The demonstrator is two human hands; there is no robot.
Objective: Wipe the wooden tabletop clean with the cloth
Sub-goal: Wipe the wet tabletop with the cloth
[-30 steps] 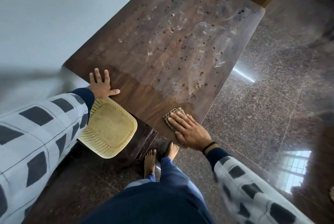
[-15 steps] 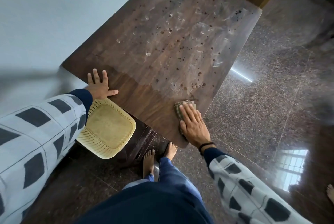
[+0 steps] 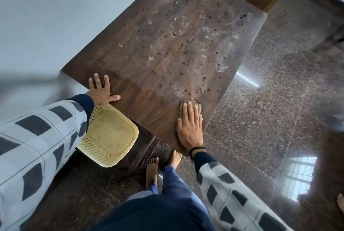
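Wooden tabletop (image 3: 152, 104) — spotted, smeared | right hand (image 3: 189, 130) flat, pressing cloth (image 3: 197, 105) | left hand (image 3: 101, 91) flat on edge

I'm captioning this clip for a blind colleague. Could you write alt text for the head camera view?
A person's right hand presses a cloth flat on the near, wiped-looking strip of a dark wooden tabletop, while the left hand rests flat at its near edge. Spots and pale smears cover the rest; a yellow plastic seat sits below.
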